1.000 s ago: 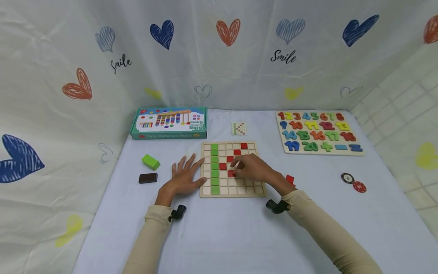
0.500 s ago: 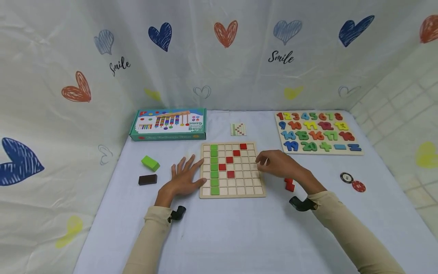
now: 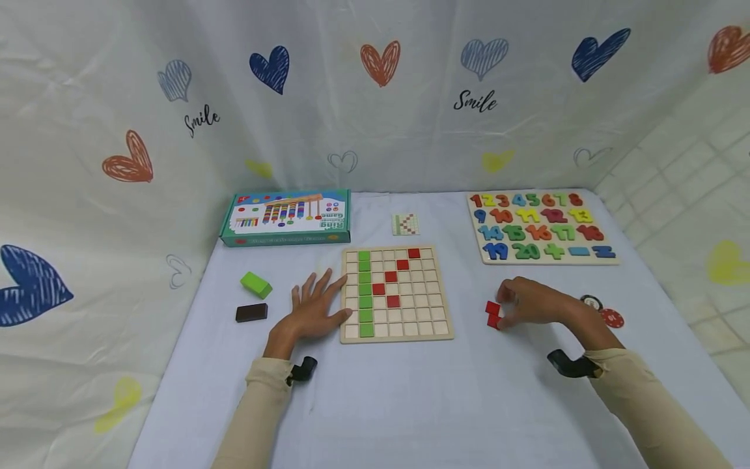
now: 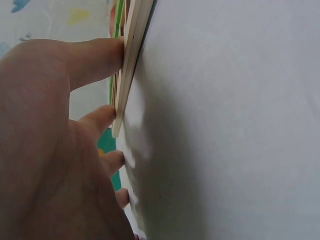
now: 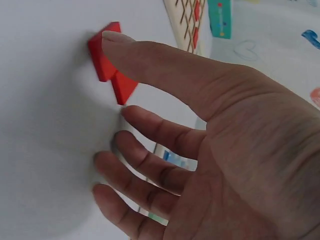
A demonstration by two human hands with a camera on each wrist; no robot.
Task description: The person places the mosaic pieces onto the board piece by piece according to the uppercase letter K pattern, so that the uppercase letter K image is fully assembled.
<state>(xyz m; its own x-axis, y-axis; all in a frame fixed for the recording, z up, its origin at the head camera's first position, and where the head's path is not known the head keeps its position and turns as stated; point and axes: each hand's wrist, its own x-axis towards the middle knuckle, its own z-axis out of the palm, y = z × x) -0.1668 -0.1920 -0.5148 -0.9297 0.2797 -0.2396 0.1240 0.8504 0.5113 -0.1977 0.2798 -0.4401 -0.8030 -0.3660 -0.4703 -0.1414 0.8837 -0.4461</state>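
Note:
A wooden grid board [image 3: 422, 312] lies mid-table, with a column of green tiles [image 3: 366, 301] and several red tiles [image 3: 390, 277] set in its squares. My left hand [image 3: 313, 309] has its fingers spread, thumb and index fingertip at the board's left edge; the left wrist view shows the thumb [image 4: 97, 57] against its side. To the board's right, two loose red tiles [image 3: 493, 308] lie together. Over them reaches my right hand [image 3: 530, 303], thumb and fingers apart. In the right wrist view, the thumb [image 5: 145, 62] overlaps the nearer tile [image 5: 100, 62] and the index fingertip is beside the other.
Behind the board lies a small pattern card [image 3: 405, 225]. A ring game box [image 3: 286, 218] is at the back left, a number puzzle [image 3: 545, 228] at the back right. Green [image 3: 256, 284] and dark [image 3: 251, 312] blocks lie left; black [image 3: 591, 301] and red [image 3: 612, 318] chips lie right.
My right hand has left the red tile on the board and moved right, down to the two loose red tiles. My left hand stays at the board's edge.

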